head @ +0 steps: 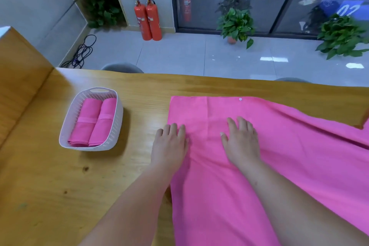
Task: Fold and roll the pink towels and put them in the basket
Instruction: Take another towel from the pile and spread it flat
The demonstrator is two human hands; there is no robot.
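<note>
Pink towel (279,156), unrolled, right of the basket (119,122) on the table (50,185): left hand (169,144) and right hand (241,142) press it flat-fingered, gripping nothing, seemingly smoothing for the fold; two rolled towels (93,124) inside the basket already take up much of its room.

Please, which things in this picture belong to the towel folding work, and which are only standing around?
For the job:
- spread pink towel, with the left hand and right hand flat on it
- white basket
- two rolled towels inside it

Only standing around:
- two red fire extinguishers
- potted plants
- black cables on the floor
</note>
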